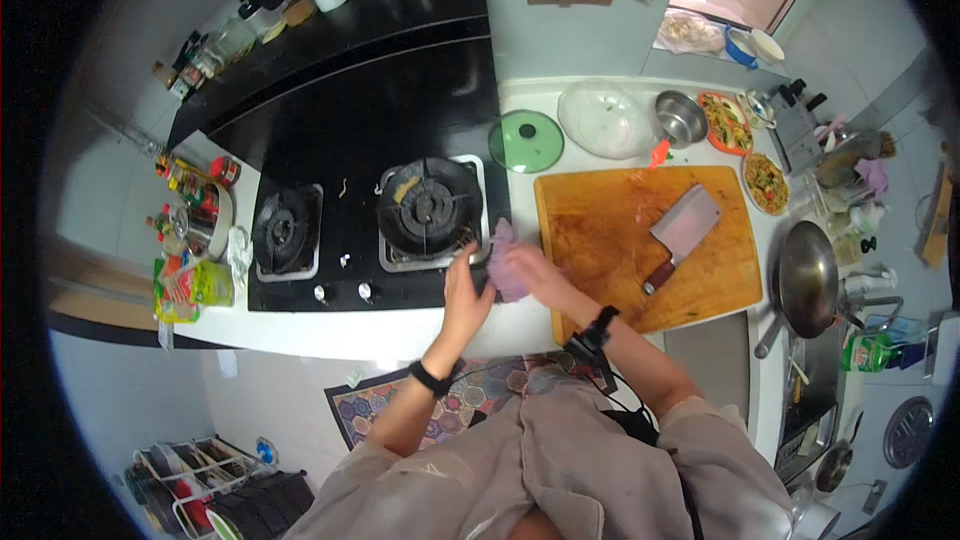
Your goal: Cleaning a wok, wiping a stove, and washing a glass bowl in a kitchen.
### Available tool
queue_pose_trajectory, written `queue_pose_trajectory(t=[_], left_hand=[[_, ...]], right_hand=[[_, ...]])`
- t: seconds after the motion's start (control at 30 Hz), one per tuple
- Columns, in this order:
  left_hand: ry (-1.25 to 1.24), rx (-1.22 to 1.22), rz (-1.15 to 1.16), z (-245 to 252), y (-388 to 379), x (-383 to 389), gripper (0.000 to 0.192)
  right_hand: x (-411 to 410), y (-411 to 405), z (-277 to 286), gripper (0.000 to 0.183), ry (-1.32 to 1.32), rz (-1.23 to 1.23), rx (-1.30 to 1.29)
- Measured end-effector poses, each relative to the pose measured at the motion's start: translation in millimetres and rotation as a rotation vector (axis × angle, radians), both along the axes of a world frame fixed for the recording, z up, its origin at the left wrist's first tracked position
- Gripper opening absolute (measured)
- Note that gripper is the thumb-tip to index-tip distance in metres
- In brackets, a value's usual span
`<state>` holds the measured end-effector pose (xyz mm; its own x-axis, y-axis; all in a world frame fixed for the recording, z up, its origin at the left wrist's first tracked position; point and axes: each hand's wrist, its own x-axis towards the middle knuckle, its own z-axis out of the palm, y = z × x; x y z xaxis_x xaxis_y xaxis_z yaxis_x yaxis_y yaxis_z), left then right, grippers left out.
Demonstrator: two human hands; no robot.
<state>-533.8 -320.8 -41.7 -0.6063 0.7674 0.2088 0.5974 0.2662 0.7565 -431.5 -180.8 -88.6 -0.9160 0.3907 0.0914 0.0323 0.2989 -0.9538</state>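
Observation:
My right hand (534, 276) grips a crumpled purple cloth (507, 262) at the right edge of the black gas hob (420, 105). My left hand (466, 296) is beside the cloth, its fingertips at the lower right rim of the larger burner (429, 208). The thumb is spread from the fingers; whether they pinch the small brownish bits there is unclear. A yellowish food scrap (406, 188) lies on that burner's grate. Right of the cloth, a cleaver (686, 229) rests on a wooden cutting board (592, 240).
A green-tinted glass lid (526, 141), a clear bowl (604, 120) and a steel pot (681, 118) line the back counter. Two plates of food, one with an orange rim (726, 124), stand by a wok (808, 279) at right. Left are a smaller burner (283, 231) and condiments (196, 199).

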Motion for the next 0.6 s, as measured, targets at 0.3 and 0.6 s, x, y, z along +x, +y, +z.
queue_pose_trajectory(t=[0.3, 0.6], left_hand=[[-0.252, -0.174, -0.089, -13.2, -65.2, -38.7, 0.046], [-0.207, -0.228, -0.266, -9.2, -78.2, -83.7, 0.035]], right_hand=[[-123.0, 57.8, -78.4, 0.045, -0.503, 0.005, 0.878], [-211.9, 160.2, -115.0, 0.044, -0.534, -0.306, 1.046]])
